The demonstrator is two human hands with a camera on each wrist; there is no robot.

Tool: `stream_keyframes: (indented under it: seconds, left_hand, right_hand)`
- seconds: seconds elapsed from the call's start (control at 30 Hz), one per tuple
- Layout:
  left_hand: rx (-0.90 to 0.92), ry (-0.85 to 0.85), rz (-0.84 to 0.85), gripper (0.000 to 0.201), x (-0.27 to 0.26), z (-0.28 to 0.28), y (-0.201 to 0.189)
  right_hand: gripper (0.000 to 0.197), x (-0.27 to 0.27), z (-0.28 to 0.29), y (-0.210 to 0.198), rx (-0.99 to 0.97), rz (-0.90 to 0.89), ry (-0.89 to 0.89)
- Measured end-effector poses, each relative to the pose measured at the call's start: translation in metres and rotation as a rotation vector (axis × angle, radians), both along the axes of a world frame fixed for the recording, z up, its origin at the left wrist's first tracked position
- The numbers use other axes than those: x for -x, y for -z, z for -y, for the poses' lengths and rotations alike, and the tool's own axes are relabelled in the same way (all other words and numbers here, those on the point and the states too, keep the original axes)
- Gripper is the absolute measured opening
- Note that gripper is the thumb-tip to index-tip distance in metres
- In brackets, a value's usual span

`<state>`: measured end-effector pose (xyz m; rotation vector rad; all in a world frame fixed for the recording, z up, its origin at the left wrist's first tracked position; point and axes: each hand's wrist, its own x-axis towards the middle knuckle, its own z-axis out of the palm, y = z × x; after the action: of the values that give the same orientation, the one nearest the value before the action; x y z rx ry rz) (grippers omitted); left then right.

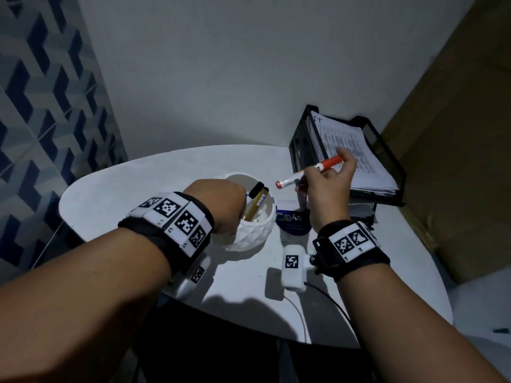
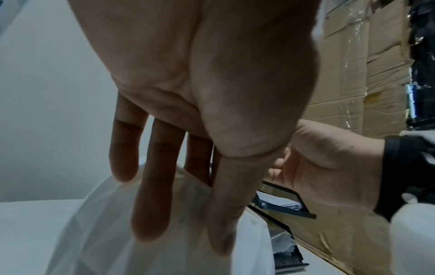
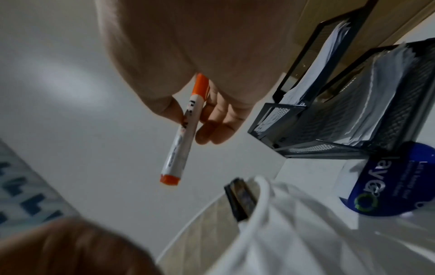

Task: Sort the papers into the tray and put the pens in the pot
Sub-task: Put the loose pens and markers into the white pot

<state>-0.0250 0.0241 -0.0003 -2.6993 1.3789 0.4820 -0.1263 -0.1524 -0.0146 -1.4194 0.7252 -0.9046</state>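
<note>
My right hand (image 1: 329, 186) pinches an orange-and-white marker (image 1: 309, 172) between thumb and fingers, in the air just right of the white faceted pot (image 1: 249, 233). In the right wrist view the marker (image 3: 181, 135) points its orange end down toward the pot (image 3: 306, 232). A yellow pen with a black cap (image 1: 257, 201) leans inside the pot. My left hand (image 1: 221, 205) is at the pot's left rim; its straight fingers (image 2: 153, 186) hang against the pot (image 2: 94, 241) and hold nothing. Printed papers (image 1: 348, 150) lie in the black mesh tray (image 1: 304, 139) at the back right.
A blue-and-white round item (image 1: 293, 219) lies between pot and tray. Cardboard boxes (image 1: 456, 161) stand close on the right. A white wall is behind the rounded white table (image 1: 138, 189), a blue tiled wall on the left. Cables (image 1: 326, 294) trail over the table's front edge.
</note>
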Motion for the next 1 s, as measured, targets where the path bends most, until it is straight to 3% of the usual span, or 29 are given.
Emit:
stream_keyframes:
  seconds: [0.2,0.33,0.43,0.5,0.6,0.7,0.87,1.0]
  left_hand:
    - [0.026,0.038,0.016,0.015,0.013,0.003,-0.003]
    - [0.024,0.024,0.012,0.016,0.008,-0.004,-0.002]
    - [0.03,0.009,0.01,0.015,0.002,-0.007,-0.002]
    - [0.034,0.002,0.007,0.013,-0.001,-0.008,-0.002]
    - [0.041,0.002,-0.015,0.02,-0.003,-0.005,-0.003]
    - [0.053,0.005,-0.035,0.023,0.0,0.001,-0.003]
    - [0.025,0.021,-0.055,0.025,0.007,0.011,0.002]
    - [-0.001,0.01,-0.057,0.026,0.008,0.01,0.005]
  right_hand:
    - [0.045,0.0,-0.024,0.027,0.18,-0.121,-0.195]
    - [0.03,0.02,0.011,0.051,0.163,-0.235,-0.051]
    - [0.027,0.05,0.056,0.076,0.155,-0.518,0.167]
    - [0.025,0.074,0.083,0.098,0.115,-0.739,0.213]
    - [0.025,0.102,0.106,0.132,0.091,-1.046,0.083]
    - [0.039,0.109,0.101,0.148,0.193,-1.259,-0.046]
    - [0.061,0.095,0.084,0.15,0.288,-1.221,-0.164]
    - [0.047,0.088,0.077,0.154,0.397,-1.237,-0.217]
